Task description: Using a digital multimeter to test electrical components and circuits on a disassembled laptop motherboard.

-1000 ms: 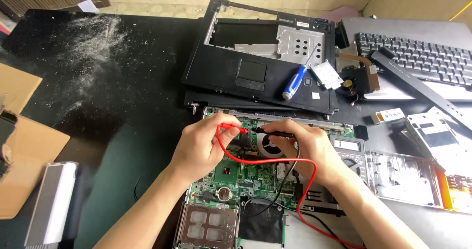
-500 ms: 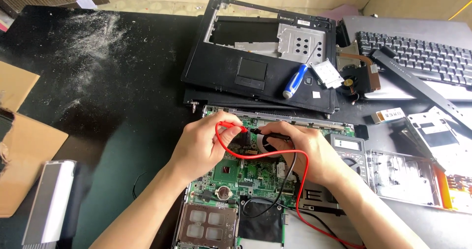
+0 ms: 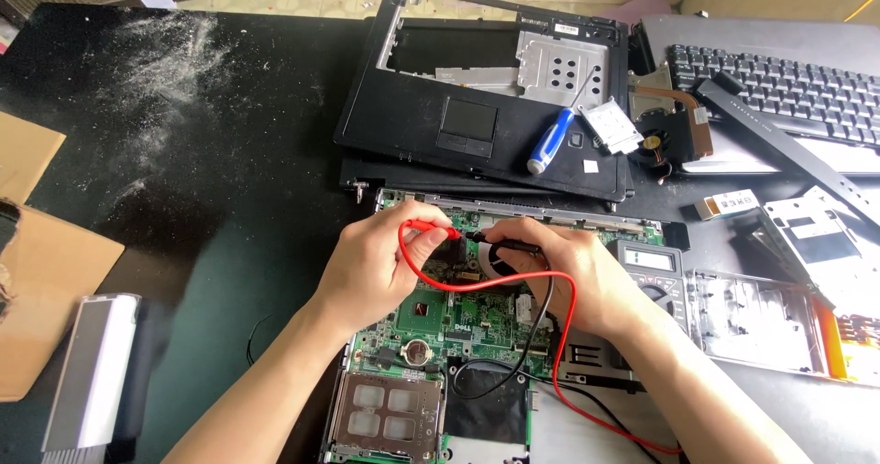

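Dusty black tabletop carries everything, with a pale powdery smear toward its far left corner. Near the front edge, at the middle, lies a bare green laptop motherboard, studded with chips, a coin cell and a silvery card cage at its near end. Both hands work over its far half. The left hand is curled, thumb and forefinger pinching a red multimeter probe whose tip points rightward at the board. The right hand is likewise closed, pinching a black probe aimed leftward, so the two tips nearly meet above the same patch of board. A glossy red lead loops between the wrists; a thin black lead sags down across the board. Just right of the right hand, half hidden by it, sits a grey multimeter with a small display.

By the look of it, this is a probing step: two points on the board are being tested. A next reading would call for steady tips on small contacts and a glance at the meter.

Farther out, toward the back edge, a matte black plastic palmrest shell with touchpad rests over another dark panel, and a blue-and-white screwdriver lies on it. At the far right corner are a black keyboard and a copper heatsink with fan. A clear plastic tray sits along the right edge; brown cardboard and a ribbed silver block lie at the left edge.
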